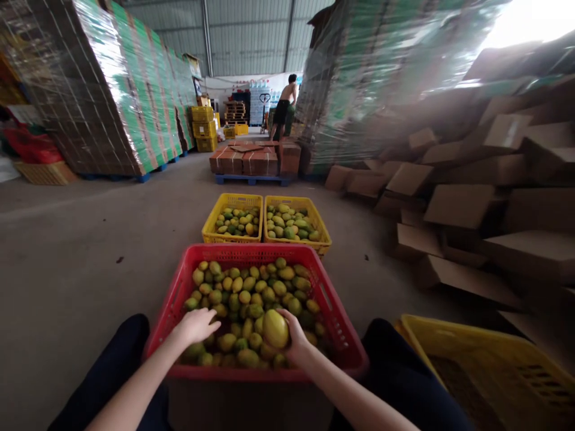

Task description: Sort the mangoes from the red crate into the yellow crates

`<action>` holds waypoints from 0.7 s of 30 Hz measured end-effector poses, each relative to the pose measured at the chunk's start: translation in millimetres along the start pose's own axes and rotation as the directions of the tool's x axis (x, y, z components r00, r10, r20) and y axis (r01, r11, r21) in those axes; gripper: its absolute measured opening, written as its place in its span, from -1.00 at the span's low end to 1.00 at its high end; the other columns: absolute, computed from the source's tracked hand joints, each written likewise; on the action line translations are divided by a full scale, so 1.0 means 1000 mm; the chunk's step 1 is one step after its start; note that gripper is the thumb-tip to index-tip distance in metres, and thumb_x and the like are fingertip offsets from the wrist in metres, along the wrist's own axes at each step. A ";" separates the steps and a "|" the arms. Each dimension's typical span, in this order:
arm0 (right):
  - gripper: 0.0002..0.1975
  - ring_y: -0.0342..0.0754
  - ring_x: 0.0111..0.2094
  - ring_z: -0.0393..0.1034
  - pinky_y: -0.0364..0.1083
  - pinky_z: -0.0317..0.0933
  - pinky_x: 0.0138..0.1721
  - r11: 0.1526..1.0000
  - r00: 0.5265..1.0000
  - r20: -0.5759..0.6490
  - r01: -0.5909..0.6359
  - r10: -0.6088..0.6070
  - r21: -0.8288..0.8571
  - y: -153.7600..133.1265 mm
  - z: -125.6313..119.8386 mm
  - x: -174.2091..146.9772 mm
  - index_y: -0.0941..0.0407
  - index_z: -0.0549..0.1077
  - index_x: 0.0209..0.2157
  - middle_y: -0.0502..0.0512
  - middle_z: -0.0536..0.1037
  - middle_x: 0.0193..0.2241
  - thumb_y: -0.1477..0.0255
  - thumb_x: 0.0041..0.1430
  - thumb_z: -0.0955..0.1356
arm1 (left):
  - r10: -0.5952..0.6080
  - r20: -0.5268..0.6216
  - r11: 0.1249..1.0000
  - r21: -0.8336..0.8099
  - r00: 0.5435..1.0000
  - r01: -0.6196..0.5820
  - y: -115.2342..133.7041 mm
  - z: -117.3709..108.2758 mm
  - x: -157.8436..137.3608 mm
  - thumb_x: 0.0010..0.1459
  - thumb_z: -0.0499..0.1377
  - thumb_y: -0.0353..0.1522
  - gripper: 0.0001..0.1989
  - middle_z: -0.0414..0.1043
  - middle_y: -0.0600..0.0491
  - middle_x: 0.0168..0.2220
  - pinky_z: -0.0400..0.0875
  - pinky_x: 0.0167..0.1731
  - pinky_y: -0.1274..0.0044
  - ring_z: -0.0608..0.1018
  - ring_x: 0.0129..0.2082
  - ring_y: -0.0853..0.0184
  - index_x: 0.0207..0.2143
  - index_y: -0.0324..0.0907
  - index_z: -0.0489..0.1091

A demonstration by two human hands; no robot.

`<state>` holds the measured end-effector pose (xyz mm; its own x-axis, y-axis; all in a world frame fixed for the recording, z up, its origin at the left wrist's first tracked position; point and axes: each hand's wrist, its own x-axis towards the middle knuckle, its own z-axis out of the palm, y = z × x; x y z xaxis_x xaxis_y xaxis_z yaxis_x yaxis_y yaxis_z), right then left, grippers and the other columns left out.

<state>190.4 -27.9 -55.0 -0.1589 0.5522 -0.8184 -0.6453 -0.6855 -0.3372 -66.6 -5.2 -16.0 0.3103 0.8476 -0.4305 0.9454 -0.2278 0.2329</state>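
A red plastic crate (177,287) stands between my knees, holding many oval green and yellow fruits (245,297). Over its near right part, my right hand (294,340) grips a larger yellow-green oval fruit (275,328), which is lifted toward the camera. The exact kind of fruit is not clear. My left hand (197,326) hovers above the fruits on the crate's left side. Its fingers are stretched out and loosely bent, with nothing seen in them. Whether its fingertips touch the fruits below, I cannot tell.
Beyond the red crate sit two yellow crates of fruit, a left crate (209,224) and a right crate (321,230). Another yellow crate (417,326) is by my right knee. Cardboard boxes (458,206) pile up at right. A person (285,105) stands behind a loaded blue pallet (251,179).
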 end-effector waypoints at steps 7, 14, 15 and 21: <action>-0.86 -0.02 -0.64 0.40 -0.02 0.35 -0.60 0.947 0.945 -0.077 0.320 -0.318 0.017 -0.087 0.043 0.001 0.12 0.36 -0.40 0.04 0.48 -0.65 0.35 0.12 0.25 | -0.028 -0.023 0.999 0.032 0.999 0.029 -0.017 -0.001 -0.001 0.17 -0.04 -0.10 -0.48 0.44 -0.23 -0.01 0.29 -0.06 0.28 0.48 -0.02 0.00 0.07 -0.16 0.36; -0.71 -0.15 -0.61 0.36 -0.09 0.37 -0.47 0.825 0.825 -0.052 0.564 -0.562 0.026 -0.217 0.082 0.006 0.02 0.34 -0.15 -0.06 0.49 -0.52 0.25 0.24 0.11 | -0.035 0.010 0.999 0.003 0.999 0.035 -0.023 0.003 0.006 0.15 -0.01 -0.12 -0.47 0.42 -0.27 0.00 0.28 -0.05 0.26 0.46 0.00 -0.04 0.07 -0.22 0.36; -0.74 -0.14 -0.60 0.38 -0.10 0.36 -0.48 0.837 0.837 -0.033 0.547 -0.547 -0.004 -0.211 0.073 0.007 0.05 0.36 -0.16 -0.04 0.50 -0.51 0.31 0.23 0.14 | -0.028 0.021 0.999 0.024 0.999 0.028 -0.021 0.001 0.006 0.16 -0.01 -0.15 -0.47 0.41 -0.28 0.00 0.28 -0.05 0.26 0.46 0.01 -0.04 0.08 -0.24 0.34; -0.82 -0.02 -0.57 0.47 -0.05 0.34 -0.54 0.922 0.945 0.055 0.327 -0.323 -0.205 -0.124 -0.002 0.003 0.23 0.44 -0.29 0.18 0.57 -0.51 0.61 0.06 0.26 | 0.053 0.073 0.994 0.092 0.996 -0.060 -0.014 -0.001 0.001 0.20 -0.07 -0.19 -0.46 0.38 -0.33 0.02 0.30 -0.07 0.26 0.47 -0.02 -0.06 0.12 -0.32 0.30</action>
<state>271.9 57.7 -16.2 0.0172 0.7691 -0.6389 -0.4941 -0.5490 -0.6741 -79.2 -1.0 -19.0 0.3663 0.7971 -0.4801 0.9304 -0.3208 0.1772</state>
